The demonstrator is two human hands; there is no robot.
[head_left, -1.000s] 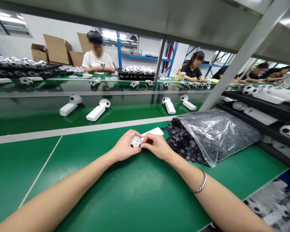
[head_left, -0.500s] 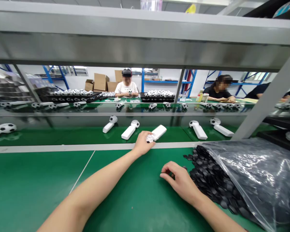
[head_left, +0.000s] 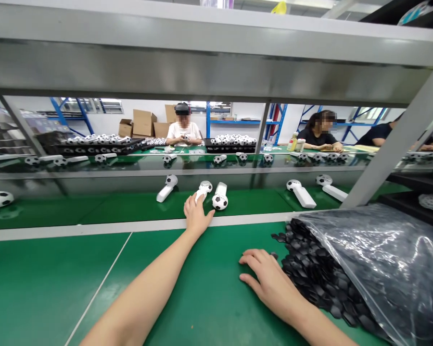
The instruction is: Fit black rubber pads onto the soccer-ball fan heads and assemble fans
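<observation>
My left hand [head_left: 197, 216] reaches onto the green belt, fingers apart, its fingertips over the white handle of a soccer-ball piece [head_left: 205, 186]; whether they grip it is unclear. Just right of these fingers lies another soccer-ball piece [head_left: 220, 202], its ball toward me. Over the green table [head_left: 216, 288], my right hand [head_left: 261, 274] hovers or rests with thumb and fingers apart and nothing between them. Right beside it spreads a pile of black pieces [head_left: 310, 259] from a clear plastic bag [head_left: 382, 250].
More soccer-ball pieces [head_left: 301, 193] lie on the belt at both sides. A slanted grey post [head_left: 393, 129] stands at the right, and a wide grey beam [head_left: 202, 33] crosses overhead. Across the line, a person in white [head_left: 183, 129] and several others sit at work.
The soccer-ball piece that my left hand held is now free on the belt, ball toward me. My left hand has shifted left to the neighbouring piece. My right hand's fingers have spread.
</observation>
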